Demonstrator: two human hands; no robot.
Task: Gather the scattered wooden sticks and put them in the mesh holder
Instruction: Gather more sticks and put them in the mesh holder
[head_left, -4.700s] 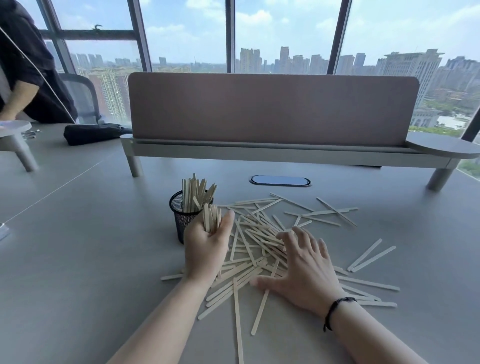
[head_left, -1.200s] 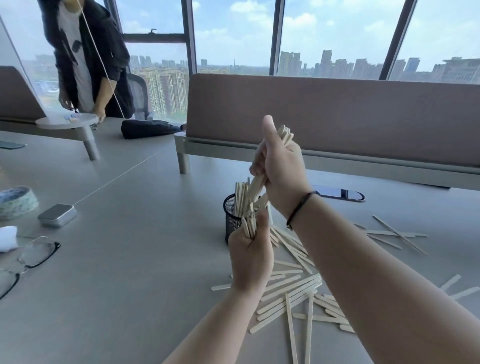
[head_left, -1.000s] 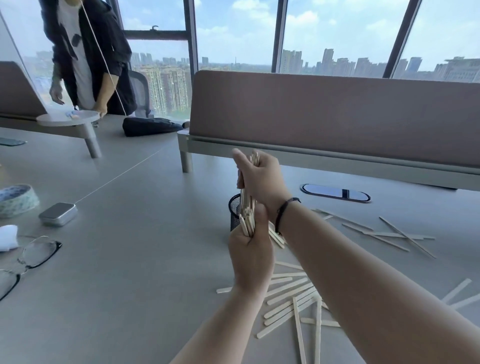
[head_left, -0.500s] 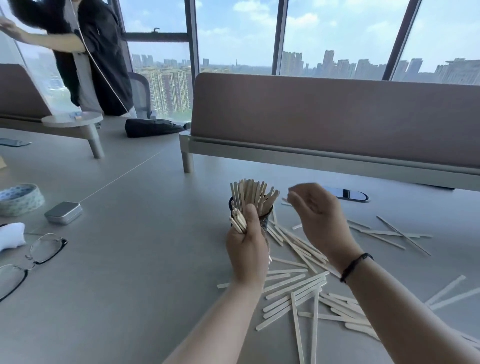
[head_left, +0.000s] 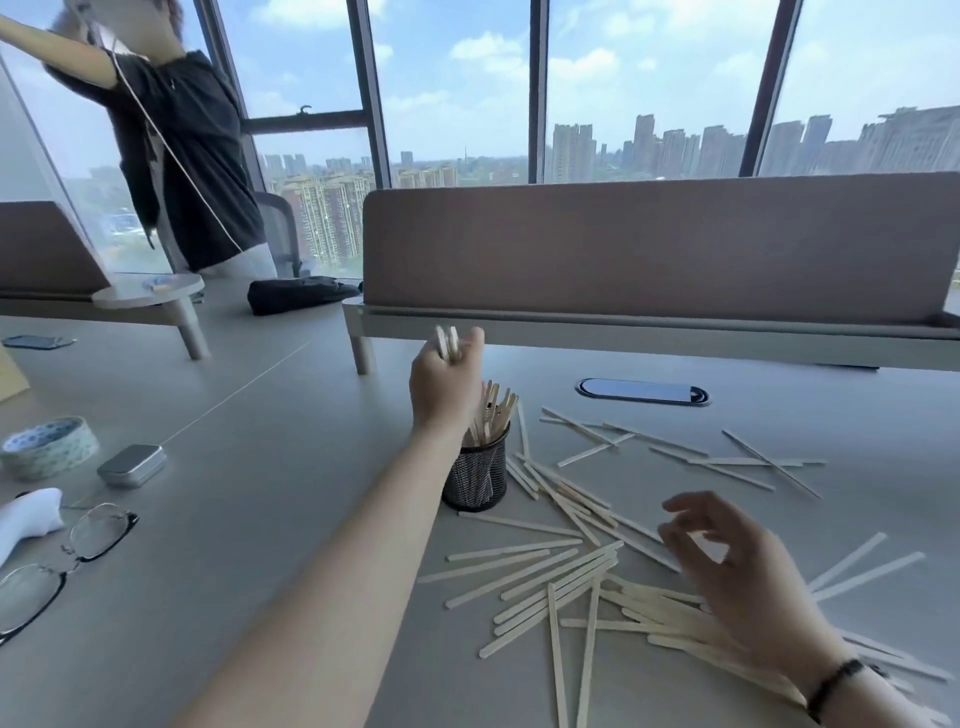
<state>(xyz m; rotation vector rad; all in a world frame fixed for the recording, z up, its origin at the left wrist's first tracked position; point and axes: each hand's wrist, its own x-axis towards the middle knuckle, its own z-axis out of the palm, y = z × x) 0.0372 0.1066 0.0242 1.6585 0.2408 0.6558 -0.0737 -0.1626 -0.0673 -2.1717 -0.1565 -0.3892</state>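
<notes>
Now holder (head_left: 475, 477) stands upright on table (head_left: 260, 519), packed with sticks (head_left: 491, 415); loose sticks (head_left: 561, 577) lie beside it. Left hand (head_left: 447, 384) has risen above the holder, fingers curled round blurred sticks. Right hand (head_left: 743, 582) has dropped over the pile, fingers spread, empty.

Mesh holder (head_left: 475, 478) left of scattered sticks (head_left: 561, 571) on the table (head_left: 234, 519); glasses (head_left: 57, 561) far left.

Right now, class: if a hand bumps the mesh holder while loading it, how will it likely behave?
The mesh holder is narrow and tall, so it probably tips easily. Its sticks lean out above the rim, likely making it top-heavy. On the smooth table, it may slide.
</notes>
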